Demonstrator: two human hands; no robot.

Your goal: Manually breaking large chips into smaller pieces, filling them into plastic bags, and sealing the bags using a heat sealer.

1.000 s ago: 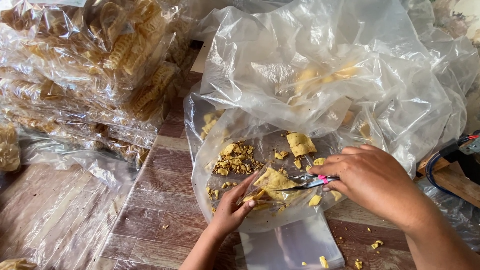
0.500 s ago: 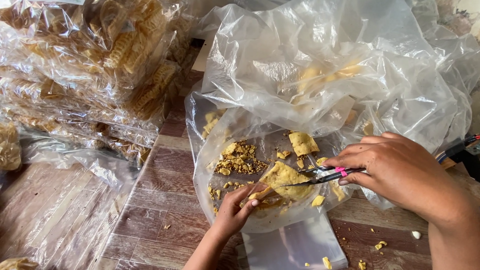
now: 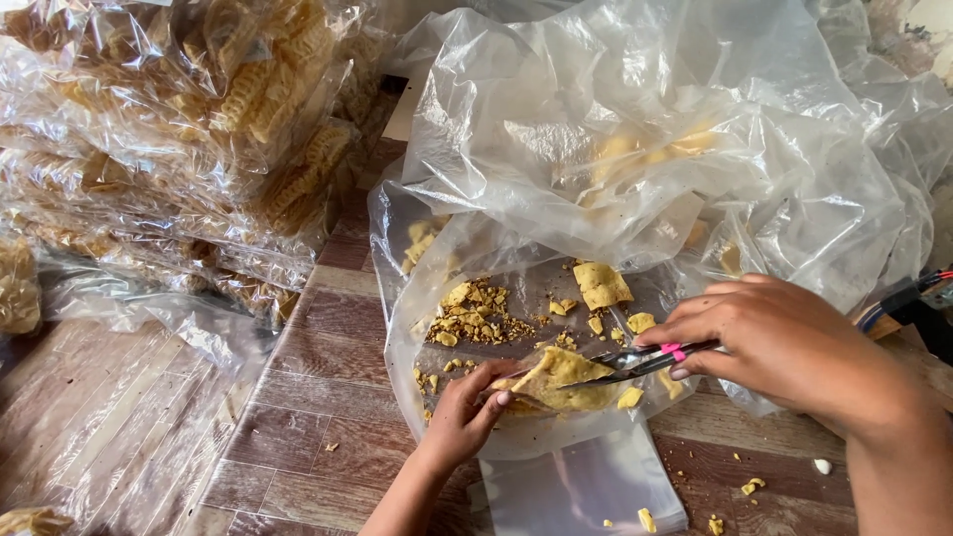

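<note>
Head view: right hand (image 3: 784, 342) grips metal tongs (image 3: 635, 362), tips clamped on yellow cracker (image 3: 561, 377); left hand (image 3: 462, 417) pinches small clear bag (image 3: 526, 389) around cracker, between both hands; crumbs (image 3: 472, 318) just beyond left hand

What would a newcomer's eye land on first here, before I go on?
Probably the big crumpled clear plastic bag filling the upper middle, with yellow cracker pieces and crumbs spread on its lower part. Just below, the right hand holds metal tongs to a large yellow cracker that the left hand steadies. At the upper left lies a stack of packed snack bags.
</note>
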